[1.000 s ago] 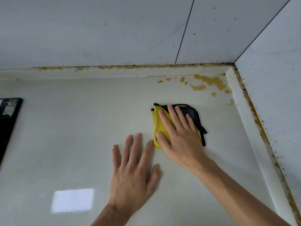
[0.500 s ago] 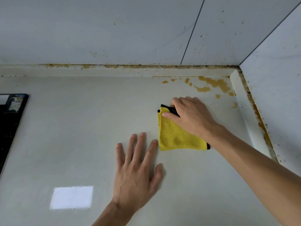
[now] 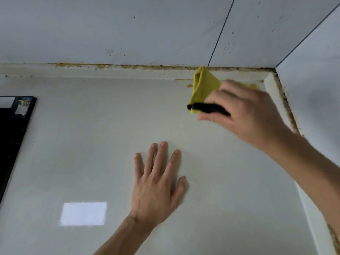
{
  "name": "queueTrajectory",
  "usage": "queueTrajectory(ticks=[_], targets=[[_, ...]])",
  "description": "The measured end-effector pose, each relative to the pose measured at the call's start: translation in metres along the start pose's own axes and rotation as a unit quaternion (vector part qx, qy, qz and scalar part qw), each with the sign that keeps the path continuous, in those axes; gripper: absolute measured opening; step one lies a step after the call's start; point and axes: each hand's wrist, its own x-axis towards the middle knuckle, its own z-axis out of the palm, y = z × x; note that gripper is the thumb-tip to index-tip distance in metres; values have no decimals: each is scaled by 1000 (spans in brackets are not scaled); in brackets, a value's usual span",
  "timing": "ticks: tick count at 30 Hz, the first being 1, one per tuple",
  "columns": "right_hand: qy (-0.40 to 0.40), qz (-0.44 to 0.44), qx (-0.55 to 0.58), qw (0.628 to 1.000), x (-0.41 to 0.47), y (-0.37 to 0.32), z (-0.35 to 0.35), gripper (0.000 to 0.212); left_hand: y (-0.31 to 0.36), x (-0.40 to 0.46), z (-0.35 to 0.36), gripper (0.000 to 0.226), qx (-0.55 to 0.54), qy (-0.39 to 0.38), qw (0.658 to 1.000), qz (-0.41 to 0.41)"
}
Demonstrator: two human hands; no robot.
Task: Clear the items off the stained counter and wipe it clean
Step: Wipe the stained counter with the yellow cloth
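**Stuff around the edges**

Black hob (image 3: 11, 144) sits at the far left edge, with a label (image 3: 23, 106) on its back corner. Grey wall tiles (image 3: 128, 28) run behind and on the right, speckled with little dark spots. Bright window reflection (image 3: 83, 213) shows down near the front.

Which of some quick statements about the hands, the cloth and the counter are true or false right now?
1. The right hand grips the yellow cloth. True.
2. The left hand holds a sponge. False: it lies flat on the counter, holding nothing.
3. The cloth is by the back right corner. True.
4. The black panel is at the right edge. False: it is at the left.
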Motion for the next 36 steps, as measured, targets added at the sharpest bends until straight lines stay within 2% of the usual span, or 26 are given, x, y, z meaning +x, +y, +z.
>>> queueTrajectory(ticks=[2, 5, 6, 8, 10, 15, 22, 27, 32, 36], targets=[[-78, 2, -4, 997, -26, -10, 18, 36, 1, 0, -2, 66, -2, -1, 1000, 1], [-188, 49, 50, 980, -68, -20, 40, 38, 1, 0, -3, 65, -7, 3, 1000, 6], [-191, 72, 76, 976, -78, -20, 44, 40, 1, 0, -3, 65, -8, 5, 1000, 6], [-146, 104, 116, 977, -88, -16, 47, 39, 1, 0, -3, 65, -12, 10, 1000, 5], [-114, 107, 108, 982, -91, -11, 53, 39, 2, 0, -4, 65, -12, 11, 1000, 4], [-223, 101, 10, 970, -98, -25, 81, 62, 2, 0, -1, 67, -8, 10, 1000, 0], [-247, 154, -19, 957, -14, -7, 117, 67, 2, 0, -1, 64, 3, 3, 1000, 0], [-243, 124, -5, 962, 45, -10, 140, 71, 1, -1, 8, 69, -14, 22, 1000, 0], [-253, 122, -5, 960, 38, 23, 136, 69, -3, -2, 11, 68, -13, 48, 999, 7], [-246, 221, -10, 944, 6, 42, 119, 70, 0, -2, 11, 68, -13, 56, 998, 8]])
